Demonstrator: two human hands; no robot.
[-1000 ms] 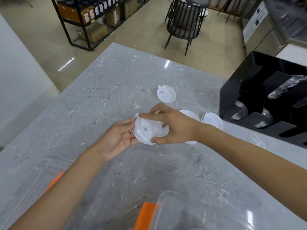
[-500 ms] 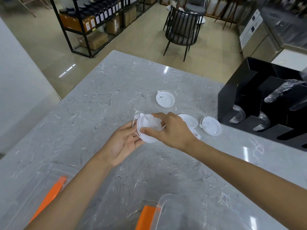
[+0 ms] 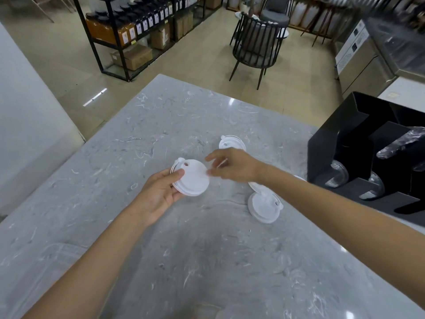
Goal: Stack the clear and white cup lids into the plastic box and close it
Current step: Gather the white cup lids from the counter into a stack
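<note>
**Gathering white lids in one hand: the slip risk**

Holding the small nested stack of round white plastic cup lids (image 3: 190, 177) is left to the left hand (image 3: 158, 194) alone; the stack is pinched at its near-left rim, thumb on top and fingers beneath, and is kept tilted just above the grey marbled stone counter (image 3: 207, 261). Because only one edge is gripped, the thin, slick lids are judged likely to fan apart or slide off if the wrist is tipped further or the next lid is pushed on off-centre. A dropped lid could skate across the smooth counter towards its far edge.

The right hand (image 3: 232, 166) is held just beside the stack's right rim with fingers loosely spread; nothing is grasped by it, and whether a fingertip touches the stack cannot be told through the blur. Its forearm is stretched across the counter from the lower right.

Three loose lids are seen on the counter: a round white lid (image 3: 264, 209) below the right wrist, another white lid (image 3: 254, 185) mostly hidden under the forearm, and a far white lid (image 3: 232, 142) behind the right hand. The hidden one is judged easy to sweep aside with the forearm.

The plastic box is out of view, so the stack must later be carried to it unseen.
</note>
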